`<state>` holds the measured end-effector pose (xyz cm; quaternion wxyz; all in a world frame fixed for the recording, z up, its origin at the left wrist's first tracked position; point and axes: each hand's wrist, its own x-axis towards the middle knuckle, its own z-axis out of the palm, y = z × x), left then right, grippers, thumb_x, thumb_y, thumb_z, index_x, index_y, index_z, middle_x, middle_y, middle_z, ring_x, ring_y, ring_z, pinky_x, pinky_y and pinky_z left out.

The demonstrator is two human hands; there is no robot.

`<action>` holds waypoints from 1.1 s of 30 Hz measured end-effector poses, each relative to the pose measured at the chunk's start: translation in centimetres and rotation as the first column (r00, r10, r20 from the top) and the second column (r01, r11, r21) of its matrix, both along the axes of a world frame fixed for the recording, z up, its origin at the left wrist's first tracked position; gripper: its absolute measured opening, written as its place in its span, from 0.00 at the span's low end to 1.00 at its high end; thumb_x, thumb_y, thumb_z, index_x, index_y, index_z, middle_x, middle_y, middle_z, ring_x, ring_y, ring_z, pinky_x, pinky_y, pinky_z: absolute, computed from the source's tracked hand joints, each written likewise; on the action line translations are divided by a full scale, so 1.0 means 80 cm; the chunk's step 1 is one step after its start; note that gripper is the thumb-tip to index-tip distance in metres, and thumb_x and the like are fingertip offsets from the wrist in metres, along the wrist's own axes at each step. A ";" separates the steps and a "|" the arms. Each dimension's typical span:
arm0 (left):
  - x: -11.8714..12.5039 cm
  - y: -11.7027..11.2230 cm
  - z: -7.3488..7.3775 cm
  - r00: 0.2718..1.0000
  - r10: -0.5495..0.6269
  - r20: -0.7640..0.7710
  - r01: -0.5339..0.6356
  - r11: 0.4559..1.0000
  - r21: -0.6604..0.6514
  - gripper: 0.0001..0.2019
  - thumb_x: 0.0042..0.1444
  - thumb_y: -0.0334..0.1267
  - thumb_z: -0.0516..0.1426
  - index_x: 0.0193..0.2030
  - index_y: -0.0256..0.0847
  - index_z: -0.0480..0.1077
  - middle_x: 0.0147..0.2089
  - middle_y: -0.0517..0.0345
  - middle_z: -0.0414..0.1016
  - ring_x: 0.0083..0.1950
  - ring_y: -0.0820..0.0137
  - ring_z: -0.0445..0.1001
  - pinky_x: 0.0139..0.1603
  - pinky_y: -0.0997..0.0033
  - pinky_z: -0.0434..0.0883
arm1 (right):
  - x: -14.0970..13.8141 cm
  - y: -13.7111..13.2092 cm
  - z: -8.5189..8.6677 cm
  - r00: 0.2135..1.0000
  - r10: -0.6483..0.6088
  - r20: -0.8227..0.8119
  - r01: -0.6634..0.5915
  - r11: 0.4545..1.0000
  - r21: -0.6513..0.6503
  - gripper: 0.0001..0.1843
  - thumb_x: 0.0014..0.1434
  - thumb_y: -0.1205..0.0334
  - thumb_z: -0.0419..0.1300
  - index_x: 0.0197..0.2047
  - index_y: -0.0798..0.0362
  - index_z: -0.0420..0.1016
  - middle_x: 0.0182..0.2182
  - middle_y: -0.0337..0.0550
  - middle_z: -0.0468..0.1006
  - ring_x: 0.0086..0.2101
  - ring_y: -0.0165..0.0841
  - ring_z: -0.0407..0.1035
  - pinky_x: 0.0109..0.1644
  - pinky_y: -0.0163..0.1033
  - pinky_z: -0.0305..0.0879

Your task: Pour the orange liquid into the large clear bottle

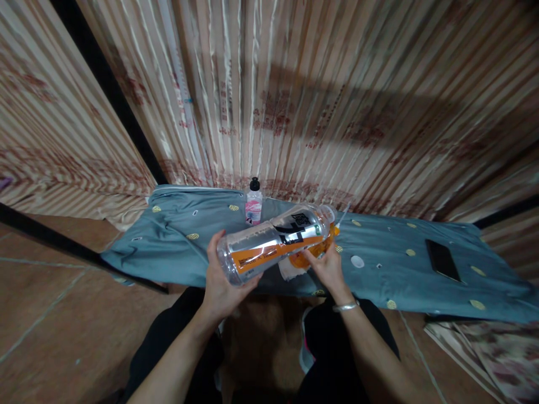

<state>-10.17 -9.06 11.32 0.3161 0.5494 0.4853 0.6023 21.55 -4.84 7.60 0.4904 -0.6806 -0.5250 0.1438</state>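
Left hand [221, 283] clamped round the base of a big clear bottle [275, 241], tipped sideways above the blue cloth [177, 241]. Right hand [326, 268] pinching the orange label below its neck, steadying it. Beyond the bottle, a small pink bottle [254, 205]; right, a white cap [357, 261], then a phone [442, 259].

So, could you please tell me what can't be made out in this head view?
- Print on the clear bottle: blurred and too small to read.
- Orange thing behind the bottle: mostly hidden by the bottle and the right hand.
- Left hand fingers: wrapped behind the bottle's base.
- Label of the small pink bottle: too small.
- Dark flat slab on the blue cloth: too dim to identify.
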 end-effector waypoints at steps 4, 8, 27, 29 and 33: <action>0.001 0.000 0.001 1.000 0.007 0.001 -0.007 1.000 0.007 0.62 0.46 0.56 0.88 0.83 0.58 0.64 0.56 0.59 0.85 0.50 0.51 0.93 0.57 0.45 0.95 | -0.001 -0.001 0.003 1.000 0.008 -0.009 -0.008 1.000 -0.002 0.59 0.53 0.07 0.74 0.66 0.49 0.81 0.58 0.71 0.96 0.57 0.70 0.94 0.62 0.71 0.92; 0.001 0.001 0.002 1.000 0.006 -0.006 -0.006 1.000 0.012 0.61 0.47 0.58 0.88 0.83 0.59 0.64 0.56 0.59 0.84 0.50 0.51 0.93 0.57 0.45 0.95 | -0.001 -0.001 0.003 1.000 0.000 -0.017 -0.001 1.000 -0.015 0.60 0.52 0.07 0.75 0.65 0.50 0.81 0.58 0.73 0.96 0.58 0.71 0.94 0.62 0.72 0.92; 0.001 0.000 0.001 1.000 -0.002 0.004 0.002 1.000 0.000 0.61 0.46 0.54 0.88 0.83 0.60 0.64 0.56 0.60 0.85 0.51 0.50 0.94 0.58 0.46 0.94 | 0.002 -0.001 0.000 1.000 -0.004 0.004 0.004 1.000 -0.020 0.62 0.52 0.07 0.74 0.68 0.51 0.80 0.59 0.74 0.95 0.59 0.72 0.93 0.64 0.73 0.91; 0.001 0.000 0.001 1.000 0.002 0.003 -0.002 1.000 0.003 0.61 0.46 0.54 0.88 0.83 0.60 0.64 0.55 0.60 0.85 0.50 0.51 0.94 0.57 0.47 0.94 | 0.002 0.000 0.000 1.000 -0.007 0.005 0.008 1.000 -0.021 0.63 0.52 0.06 0.74 0.68 0.52 0.80 0.59 0.74 0.95 0.59 0.72 0.92 0.64 0.73 0.91; 0.003 0.000 0.002 1.000 0.007 -0.011 -0.007 0.999 0.032 0.60 0.47 0.55 0.87 0.82 0.58 0.64 0.55 0.62 0.84 0.47 0.54 0.92 0.53 0.49 0.94 | 0.003 0.001 -0.004 1.000 -0.002 0.008 0.002 1.000 0.006 0.62 0.53 0.06 0.74 0.67 0.51 0.80 0.59 0.74 0.95 0.59 0.72 0.92 0.64 0.73 0.91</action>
